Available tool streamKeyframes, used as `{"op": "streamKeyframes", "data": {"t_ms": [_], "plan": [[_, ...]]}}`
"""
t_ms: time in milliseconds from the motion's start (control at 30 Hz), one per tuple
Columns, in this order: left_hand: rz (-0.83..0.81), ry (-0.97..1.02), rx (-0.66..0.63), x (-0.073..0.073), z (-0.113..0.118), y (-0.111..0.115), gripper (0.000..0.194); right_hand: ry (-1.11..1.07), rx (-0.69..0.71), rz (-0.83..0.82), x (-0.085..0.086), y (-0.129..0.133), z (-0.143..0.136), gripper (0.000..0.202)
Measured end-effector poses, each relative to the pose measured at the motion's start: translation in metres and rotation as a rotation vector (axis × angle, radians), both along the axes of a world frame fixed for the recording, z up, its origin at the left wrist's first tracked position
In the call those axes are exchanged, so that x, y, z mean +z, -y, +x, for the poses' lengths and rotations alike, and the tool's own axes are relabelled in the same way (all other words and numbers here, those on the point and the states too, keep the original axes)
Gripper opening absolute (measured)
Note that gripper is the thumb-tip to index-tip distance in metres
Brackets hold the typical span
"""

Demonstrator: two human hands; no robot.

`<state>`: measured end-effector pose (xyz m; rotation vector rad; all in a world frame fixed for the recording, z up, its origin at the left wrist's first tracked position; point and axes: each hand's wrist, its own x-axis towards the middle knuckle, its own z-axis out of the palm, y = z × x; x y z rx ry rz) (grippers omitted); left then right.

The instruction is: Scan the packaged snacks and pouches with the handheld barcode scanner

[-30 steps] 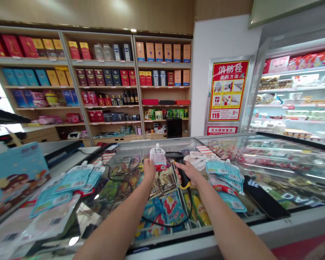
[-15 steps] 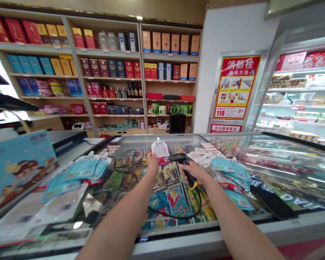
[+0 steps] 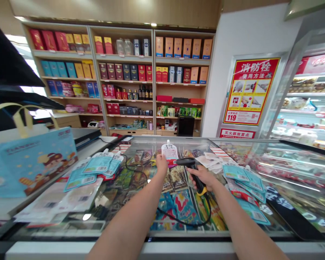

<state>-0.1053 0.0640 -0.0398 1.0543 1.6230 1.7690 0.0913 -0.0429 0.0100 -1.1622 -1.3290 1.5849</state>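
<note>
My left hand (image 3: 161, 164) grips a white and red spouted pouch (image 3: 170, 153) by its left edge, holding it upright above the glass top. Closed around the handle of a black barcode scanner (image 3: 196, 176) is my right hand (image 3: 203, 177). The scanner's head points left at the lower part of the pouch, close to it; whether they touch I cannot tell. A black cable loops down from its yellow-trimmed handle end. Blue-backed pouches lie in one pile (image 3: 97, 166) on the left and another pile (image 3: 246, 182) on the right.
Packaged goods show through the freezer's glass top (image 3: 141, 144). Clear plastic bags (image 3: 62, 200) lie at left, white packets (image 3: 211, 161) at right. A blue paper bag (image 3: 38, 155) stands on the left counter. A dark strip (image 3: 292, 213) lies at far right. Shelves (image 3: 124, 85) of boxes stand behind.
The whole view has shifted leftward, so everything appears farther right and more of the paper bag shows. Both hands keep their hold on the pouch and the scanner.
</note>
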Motion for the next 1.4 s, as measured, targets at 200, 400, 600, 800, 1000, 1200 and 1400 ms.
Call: {"op": "streamKeyframes", "data": {"t_ms": [200,400,600,800,1000,1200,1400], "plan": [[0.003,-0.010,0.008,0.029,-0.023,0.018,0.014,-0.125,0.030,-0.015,0.005,0.004,-0.024,0.034],[0.053,-0.175,0.123,0.061,-0.115,0.052,0.013,-0.143,0.154,-0.017,0.028,0.012,-0.087,0.037],[-0.004,-0.227,0.313,0.073,-0.224,0.093,0.014,-0.118,0.310,0.002,0.038,0.018,-0.170,0.034],[-0.141,-0.327,0.456,0.066,-0.293,0.121,0.018,-0.114,0.357,0.007,0.042,0.026,-0.240,0.029],[-0.289,-0.435,0.501,0.062,-0.305,0.128,0.013,-0.063,0.380,0.020,0.041,0.031,-0.276,0.033],[-0.454,-0.718,0.452,0.060,-0.301,0.132,0.027,-0.060,0.374,0.020,0.034,0.027,-0.281,0.033],[-0.468,-0.837,0.434,0.069,-0.288,0.137,0.038,-0.106,0.363,0.002,0.034,0.024,-0.267,0.033]]}}
